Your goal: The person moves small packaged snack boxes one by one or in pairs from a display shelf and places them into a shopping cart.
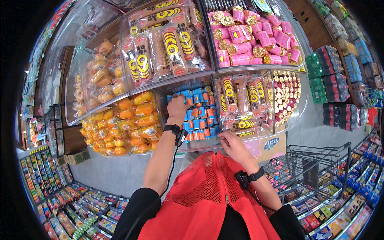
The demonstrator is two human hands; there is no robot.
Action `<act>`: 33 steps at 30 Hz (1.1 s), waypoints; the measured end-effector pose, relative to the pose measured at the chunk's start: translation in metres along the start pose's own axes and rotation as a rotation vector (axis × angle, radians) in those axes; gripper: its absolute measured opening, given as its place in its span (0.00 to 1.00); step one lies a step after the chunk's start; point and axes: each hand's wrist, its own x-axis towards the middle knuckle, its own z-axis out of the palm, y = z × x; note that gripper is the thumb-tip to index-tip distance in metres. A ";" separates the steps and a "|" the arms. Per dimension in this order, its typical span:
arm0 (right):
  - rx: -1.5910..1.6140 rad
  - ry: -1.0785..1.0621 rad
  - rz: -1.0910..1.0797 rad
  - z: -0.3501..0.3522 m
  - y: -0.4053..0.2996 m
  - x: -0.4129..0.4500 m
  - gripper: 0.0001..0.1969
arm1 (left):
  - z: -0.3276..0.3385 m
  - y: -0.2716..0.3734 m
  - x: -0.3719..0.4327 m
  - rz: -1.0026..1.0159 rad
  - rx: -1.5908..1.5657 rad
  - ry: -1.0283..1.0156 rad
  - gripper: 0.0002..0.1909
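My left hand [177,108] reaches into a clear plastic bin of blue-and-orange wrapped rolls [196,118], its fingertips at rolls near the back left. Whether the fingers grip a roll is hidden. My right hand [232,144] rests at the front rim of the bins, fingers apart, holding nothing. Orange-wrapped packs [132,123] fill the bin on the left. Long packs of brown discs [246,96] lie in the bin on the right, beside small gold-ended rolls [285,96]. Both wrists wear black straps with cables.
Upper bins hold more disc packs [168,45], pink rolls [258,39] and pale wrapped pastries [105,72]. A cardboard box [273,148] stands below the front rim. A wire shopping cart [318,171] stands at right, near bottle packs [336,87]. Stocked shelves [84,207] run behind me.
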 end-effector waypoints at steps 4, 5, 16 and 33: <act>-0.001 -0.032 0.029 -0.003 -0.002 -0.004 0.11 | -0.028 0.029 -0.007 -0.041 -0.398 -0.143 0.14; 0.002 -0.032 0.028 -0.003 -0.002 -0.006 0.11 | -0.027 0.035 -0.012 -0.081 -0.593 -0.350 0.14; -0.011 -0.014 0.040 -0.011 0.010 -0.051 0.10 | 0.011 0.083 -0.073 0.034 -0.554 -0.346 0.13; 0.456 0.815 0.544 -0.020 0.129 -0.367 0.11 | 0.095 0.038 -0.021 0.242 -0.171 -0.198 0.19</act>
